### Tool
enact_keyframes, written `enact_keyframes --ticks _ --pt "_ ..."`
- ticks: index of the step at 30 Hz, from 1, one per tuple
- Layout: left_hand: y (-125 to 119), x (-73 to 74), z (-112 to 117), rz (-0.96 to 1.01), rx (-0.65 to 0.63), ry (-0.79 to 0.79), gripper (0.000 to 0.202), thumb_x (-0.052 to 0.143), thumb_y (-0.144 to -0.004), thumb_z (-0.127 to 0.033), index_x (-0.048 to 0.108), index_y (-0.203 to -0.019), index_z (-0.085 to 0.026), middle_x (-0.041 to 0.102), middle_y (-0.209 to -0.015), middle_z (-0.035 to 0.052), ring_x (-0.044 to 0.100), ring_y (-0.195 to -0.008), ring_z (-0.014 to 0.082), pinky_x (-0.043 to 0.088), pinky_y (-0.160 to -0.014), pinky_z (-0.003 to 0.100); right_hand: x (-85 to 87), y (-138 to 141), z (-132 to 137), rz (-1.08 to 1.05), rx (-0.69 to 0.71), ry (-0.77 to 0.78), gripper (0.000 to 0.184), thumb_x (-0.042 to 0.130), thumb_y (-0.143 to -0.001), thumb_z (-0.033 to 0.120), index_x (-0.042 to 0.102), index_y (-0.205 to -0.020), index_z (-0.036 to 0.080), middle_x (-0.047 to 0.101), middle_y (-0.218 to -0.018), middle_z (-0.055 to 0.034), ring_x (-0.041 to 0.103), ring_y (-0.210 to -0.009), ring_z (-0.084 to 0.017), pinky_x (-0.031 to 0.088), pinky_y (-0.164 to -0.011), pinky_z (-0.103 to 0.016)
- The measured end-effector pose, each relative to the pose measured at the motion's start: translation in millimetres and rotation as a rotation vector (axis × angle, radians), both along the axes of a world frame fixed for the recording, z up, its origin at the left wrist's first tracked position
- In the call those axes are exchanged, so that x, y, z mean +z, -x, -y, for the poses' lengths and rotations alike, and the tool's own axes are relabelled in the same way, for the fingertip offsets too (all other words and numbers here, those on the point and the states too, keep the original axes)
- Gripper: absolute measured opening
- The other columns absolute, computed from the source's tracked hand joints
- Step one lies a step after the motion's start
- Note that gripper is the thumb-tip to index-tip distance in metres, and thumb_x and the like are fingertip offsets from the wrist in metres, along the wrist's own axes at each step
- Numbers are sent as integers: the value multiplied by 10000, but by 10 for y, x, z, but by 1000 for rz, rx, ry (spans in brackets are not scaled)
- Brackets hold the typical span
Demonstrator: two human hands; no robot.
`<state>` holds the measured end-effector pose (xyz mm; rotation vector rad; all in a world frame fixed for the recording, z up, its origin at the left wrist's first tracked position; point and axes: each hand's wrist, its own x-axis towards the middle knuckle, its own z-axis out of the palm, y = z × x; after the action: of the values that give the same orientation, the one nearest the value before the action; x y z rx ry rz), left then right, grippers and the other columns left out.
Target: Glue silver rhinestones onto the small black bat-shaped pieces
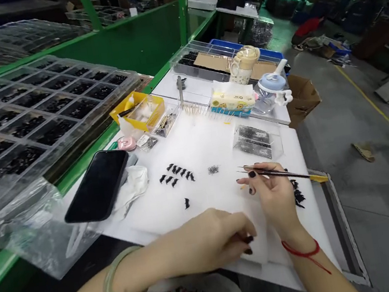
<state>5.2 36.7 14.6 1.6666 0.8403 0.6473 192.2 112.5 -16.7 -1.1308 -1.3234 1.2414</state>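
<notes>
My right hand (271, 193) is closed around a slim dark pair of tweezers (282, 172). Two thin tips point left over the white work surface (194, 146), near a small heap of tiny grey bits (213, 169). My left hand (225, 234) is curled at the front of the surface, fingertips bent under; whatever they may pinch is hidden. Short black wavy pieces (179, 170) lie in rows left of the heap, and a single black piece (187, 203) sits closer to me. A pile of black pieces (298, 195) lies right of my right hand.
A phone (96, 185) and crumpled tissue (133, 187) lie at left, below a yellow box (138, 113). A clear case (257, 140), tissue pack (233, 96), mug (244, 64) and bottle (271, 90) stand at back right. Compartment trays (25, 113) line the left.
</notes>
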Motion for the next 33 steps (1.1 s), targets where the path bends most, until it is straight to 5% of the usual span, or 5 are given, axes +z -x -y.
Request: enact_keyframes --ticks 8,15,20,29,33 --pt "-97 109 -521 676 -102 629 413 906 -742 -356 608 -954 -163 717 -764 5 729 -647 135 641 -667 274 247 125 -101 77 89 177 197 705 -958 251 627 -1084 122 656 -927 -17 633 -726 -97 576 -626 -222" --pt "59 123 -525 887 0 821 265 857 -763 -47 647 -896 -139 775 -749 11 768 -676 133 652 -655 223 156 325 -80 99 120 182 221 657 -993 328 621 -1077 127 655 -902 -17 643 -749 -113 577 -669 -253" --pt "76 121 -495 907 130 839 250 839 -758 -30 653 -886 -137 771 -746 3 762 -641 126 657 -645 220 87 272 18 97 114 143 253 653 -990 389 648 -1035 140 665 -966 -42 642 -805 -124 574 -691 -262" --pt "129 253 -503 851 53 926 223 720 -803 -2 637 -941 -156 725 -745 -29 717 -612 82 619 -664 190 135 286 27 80 60 97 250 714 -924 380 619 -981 156 696 -964 -35 700 -805 -140 592 -647 -257" --pt "168 249 -474 475 -177 563 182 667 -880 -26 671 -1004 -160 747 -813 2 723 -697 101 586 -690 183 102 304 -13 121 50 87 203 719 -903 341 576 -969 213 720 -985 -34 717 -684 -140 534 -514 -245"
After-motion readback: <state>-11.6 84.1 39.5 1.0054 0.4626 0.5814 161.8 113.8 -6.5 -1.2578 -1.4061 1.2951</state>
